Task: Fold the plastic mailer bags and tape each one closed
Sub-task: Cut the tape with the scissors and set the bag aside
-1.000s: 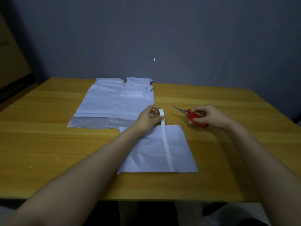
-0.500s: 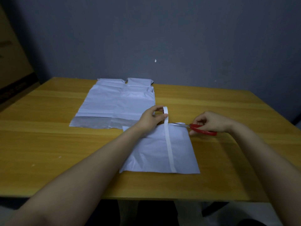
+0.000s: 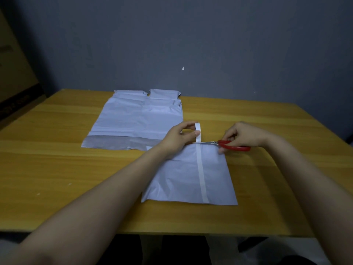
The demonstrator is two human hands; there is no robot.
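Note:
A folded white mailer bag point(image 3: 183, 180) lies near the table's front edge, with a strip of white tape point(image 3: 201, 176) running down it from far edge to near edge. My left hand point(image 3: 179, 136) grips the small tape roll point(image 3: 197, 129) just above the bag's far edge, the tape still joined to the roll. My right hand point(image 3: 242, 135) holds red-handled scissors point(image 3: 233, 147), whose blades reach left to the tape at the bag's far edge. Several unfolded white mailer bags point(image 3: 137, 119) lie flat further back.
The wooden table point(image 3: 57, 169) ends close in front of me and at the right. A grey wall stands behind it. A cardboard box point(image 3: 13, 77) leans at the far left.
My right hand brought the scissors down and leftward, from pointing away over the table to blades against the tape at the bag's far edge. My left hand stayed holding the roll.

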